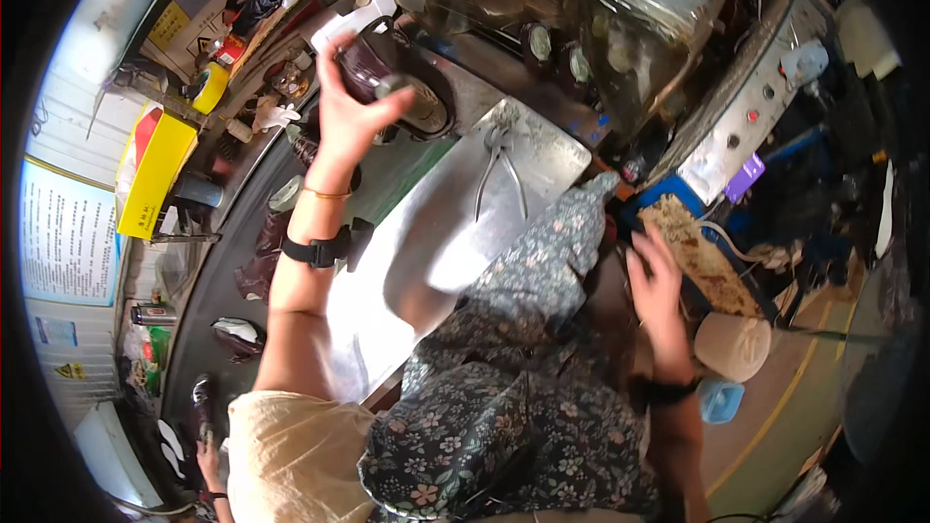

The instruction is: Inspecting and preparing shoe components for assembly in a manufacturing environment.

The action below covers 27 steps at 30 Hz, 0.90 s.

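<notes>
i see the maroon shoe [385, 55] ahead and to the left, its long axis slanting down rightward. the left hand [355, 116] is nearer, thumb and fingers parted about it, though i can't tell if they grip; the right hand [659, 281] is empty, fingers loosely spread, well apart.

A shoe-making workshop
Dark shoe [420, 79] at upper centre of the frame, more shoes [238, 343] on a belt [199, 363] at left, a posted notice [68, 232] at far left, pincers [481, 184] on a metal surface [544, 133], a control panel [741, 128] at upper right
</notes>
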Available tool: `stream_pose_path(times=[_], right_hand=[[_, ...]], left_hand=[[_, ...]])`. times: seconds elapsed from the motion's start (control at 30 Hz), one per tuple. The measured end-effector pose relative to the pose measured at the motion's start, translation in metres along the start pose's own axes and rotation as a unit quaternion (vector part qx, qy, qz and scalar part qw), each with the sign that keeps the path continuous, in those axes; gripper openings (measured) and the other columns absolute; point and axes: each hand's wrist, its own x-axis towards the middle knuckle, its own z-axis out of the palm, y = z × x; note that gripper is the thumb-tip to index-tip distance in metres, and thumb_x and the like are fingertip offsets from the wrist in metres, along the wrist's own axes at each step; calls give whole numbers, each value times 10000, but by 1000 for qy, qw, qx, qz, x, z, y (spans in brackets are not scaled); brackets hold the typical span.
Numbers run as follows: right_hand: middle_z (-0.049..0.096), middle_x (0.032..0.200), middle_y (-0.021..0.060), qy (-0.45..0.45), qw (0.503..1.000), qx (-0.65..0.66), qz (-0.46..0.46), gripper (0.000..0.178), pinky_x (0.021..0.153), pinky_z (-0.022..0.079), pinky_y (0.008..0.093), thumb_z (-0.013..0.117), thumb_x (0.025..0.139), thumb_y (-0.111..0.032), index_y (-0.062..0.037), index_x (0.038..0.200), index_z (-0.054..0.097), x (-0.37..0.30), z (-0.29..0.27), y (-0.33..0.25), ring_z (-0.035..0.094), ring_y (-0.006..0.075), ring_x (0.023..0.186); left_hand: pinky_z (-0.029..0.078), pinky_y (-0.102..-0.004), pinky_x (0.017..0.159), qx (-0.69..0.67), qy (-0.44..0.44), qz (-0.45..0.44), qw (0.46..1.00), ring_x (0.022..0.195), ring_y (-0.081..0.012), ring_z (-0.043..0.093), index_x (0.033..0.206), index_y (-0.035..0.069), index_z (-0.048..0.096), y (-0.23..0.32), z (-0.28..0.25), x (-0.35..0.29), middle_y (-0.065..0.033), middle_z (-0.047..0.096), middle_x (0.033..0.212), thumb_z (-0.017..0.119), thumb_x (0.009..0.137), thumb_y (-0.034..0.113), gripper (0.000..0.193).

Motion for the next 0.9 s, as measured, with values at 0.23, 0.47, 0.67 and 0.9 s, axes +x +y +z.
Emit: stream_pose_path(times=[0.23,0.47,0.67,0.9], right_hand=[[588,1290,115,-354,593,668,277,550,1021,432,398,601,932,-374,-35,1351,488,57,25,-88,548,257,1198],[665,1092,179,-201,942,252,97,875,871,517,377,837,693,-454,51,1302,464,-59,6,-104,665,299,999],[619,1207,206,7,989,76,-130,623,840,531,407,787,785,-321,-18,1278,556,-27,-7,-91,643,350,1048],[690,1052,174,-84,979,-65,-175,379,749,543,373,714,846,-249,-43,1158,656,14,8,-85,685,335,886]], left_hand=[[414,-467,1078,-647,-142,-93,743,1223,-323,537,1453,104,384,88,52,-48,-172,532,1352,701,693,290,844],[514,-358,912,-457,-217,-341,792,1044,-212,626,1310,28,510,62,115,-116,-112,625,1203,500,929,606,692],[516,-330,876,-442,-285,-498,690,987,-193,638,1182,3,595,65,171,-185,-110,657,1105,433,1011,468,522],[515,-263,725,-417,-277,-426,754,805,-114,618,1040,6,619,42,168,-166,-67,660,928,431,1033,317,363]])
